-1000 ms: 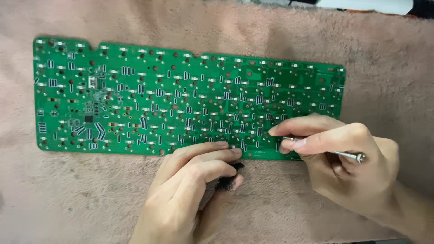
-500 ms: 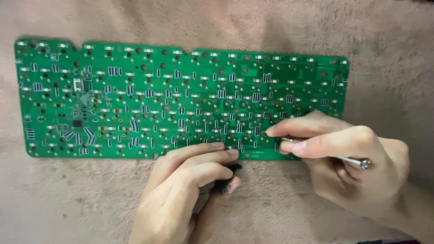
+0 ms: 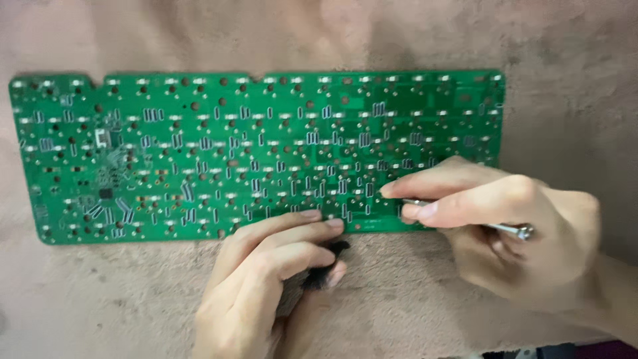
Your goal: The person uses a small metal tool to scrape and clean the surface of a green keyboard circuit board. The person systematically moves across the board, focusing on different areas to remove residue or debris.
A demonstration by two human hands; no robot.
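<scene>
A long green keyboard circuit board (image 3: 199, 153) lies flat on a beige fuzzy cloth (image 3: 119, 299), solder side up. My right hand (image 3: 505, 233) pinches a thin metal tool (image 3: 498, 227) like a pen, its tip hidden under my fingers at the board's lower right edge. My left hand (image 3: 266, 279) rests its fingertips on the board's bottom edge just left of that spot and is curled around a small dark object (image 3: 322, 272), which is mostly hidden in the palm.
The cloth covers the whole surface around the board. A dark item (image 3: 558, 351) peeks in at the bottom right corner.
The view has shifted, so the board sits lower and further left in the frame. Both hands keep the same grip and the same spot on the board's bottom edge.
</scene>
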